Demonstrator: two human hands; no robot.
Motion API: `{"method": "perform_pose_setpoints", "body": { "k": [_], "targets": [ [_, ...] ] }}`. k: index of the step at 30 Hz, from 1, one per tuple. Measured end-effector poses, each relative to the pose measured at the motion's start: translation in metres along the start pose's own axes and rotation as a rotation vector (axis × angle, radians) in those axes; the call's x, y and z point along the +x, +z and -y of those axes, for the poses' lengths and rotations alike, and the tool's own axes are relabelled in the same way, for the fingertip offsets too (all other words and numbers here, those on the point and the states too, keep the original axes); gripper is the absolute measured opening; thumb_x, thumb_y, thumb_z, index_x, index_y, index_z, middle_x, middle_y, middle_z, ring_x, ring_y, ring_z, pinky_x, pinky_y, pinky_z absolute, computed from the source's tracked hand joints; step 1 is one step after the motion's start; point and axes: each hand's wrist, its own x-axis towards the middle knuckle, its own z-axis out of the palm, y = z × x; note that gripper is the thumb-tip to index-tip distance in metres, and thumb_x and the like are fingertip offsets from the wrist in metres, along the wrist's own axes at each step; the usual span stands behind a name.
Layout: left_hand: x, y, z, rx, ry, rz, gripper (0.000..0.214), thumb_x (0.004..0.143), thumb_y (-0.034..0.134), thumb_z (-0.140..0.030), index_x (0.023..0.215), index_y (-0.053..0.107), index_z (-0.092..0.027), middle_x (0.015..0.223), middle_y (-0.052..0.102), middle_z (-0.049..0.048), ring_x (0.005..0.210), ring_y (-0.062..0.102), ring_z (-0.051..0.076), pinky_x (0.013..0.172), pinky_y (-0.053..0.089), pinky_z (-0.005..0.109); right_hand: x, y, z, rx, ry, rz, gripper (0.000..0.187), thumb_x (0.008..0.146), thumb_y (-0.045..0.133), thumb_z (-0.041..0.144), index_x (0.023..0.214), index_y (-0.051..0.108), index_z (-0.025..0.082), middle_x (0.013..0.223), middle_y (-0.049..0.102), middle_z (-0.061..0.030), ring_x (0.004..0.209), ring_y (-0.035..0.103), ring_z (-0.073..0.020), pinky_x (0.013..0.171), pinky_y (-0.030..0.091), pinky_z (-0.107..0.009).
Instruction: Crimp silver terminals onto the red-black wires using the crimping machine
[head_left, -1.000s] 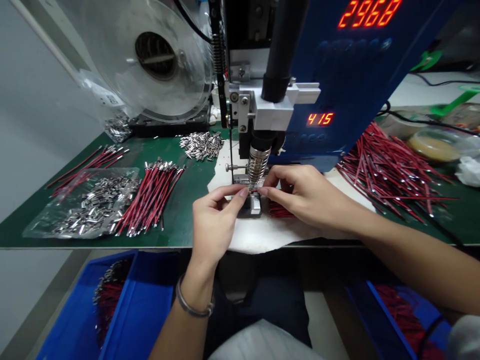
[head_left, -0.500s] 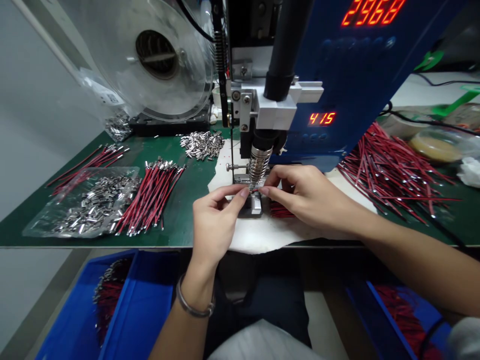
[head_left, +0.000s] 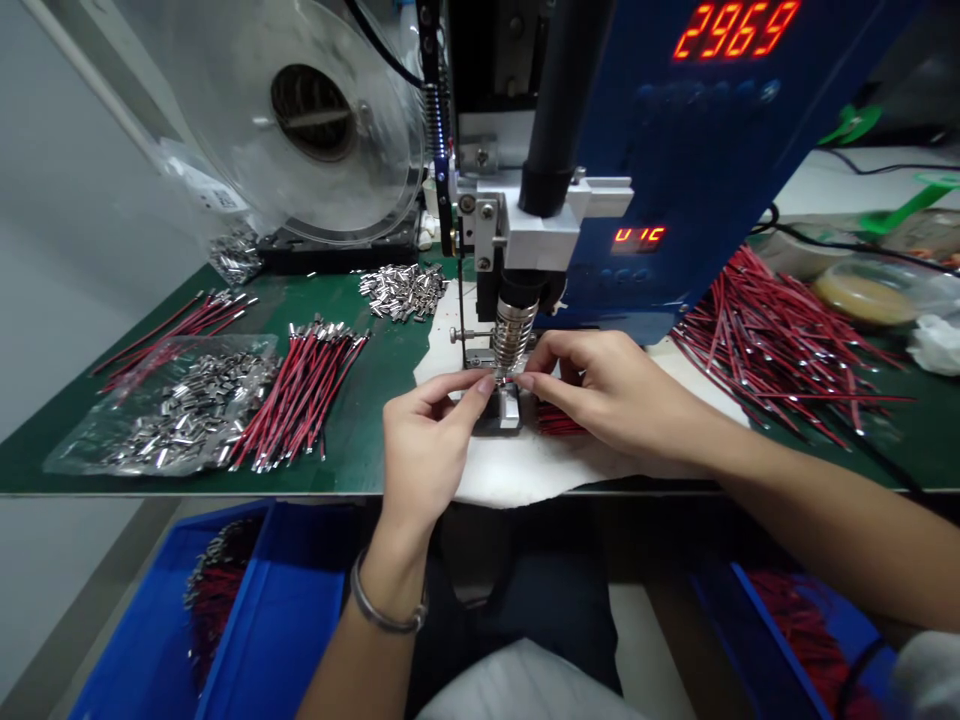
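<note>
Two bare hands meet at the foot of a blue machine, just beneath its coiled metal tip. The right hand pinches a short red wire between thumb and forefinger, with the wire's visible part right under the tip and above a small metal block. On the other side of the tip, the left hand brings thumb and forefinger narrowly together; whether anything sits between them cannot be told. White paper lies under the block on the green tabletop, and more wires rest on it below the right hand. Farther left are a bundle of red-and-black wires, a clear bag of metal pieces and a loose pile of such pieces. To the right spreads a large wire heap. The upper display reads 2969.
</note>
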Motion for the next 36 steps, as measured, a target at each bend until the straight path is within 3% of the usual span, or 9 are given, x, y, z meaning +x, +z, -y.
{"method": "perform_pose_setpoints", "body": {
  "k": [36],
  "targets": [
    [-0.0001, -0.0009, 0.0007, -0.02, 0.012, 0.017, 0.013, 0.073, 0.074, -0.033, 0.082, 0.078, -0.024, 0.078, 0.074, 0.0006, 0.069, 0.062, 0.011, 0.063, 0.047, 0.018, -0.0001, 0.0005, -0.001, -0.017, -0.043, -0.009, 0.011, 0.085, 0.059, 0.022, 0.077, 0.064, 0.016, 0.063, 0.064, 0.0025, 0.054, 0.053, -0.0078, 0.056, 0.035, -0.021]
  ]
}}
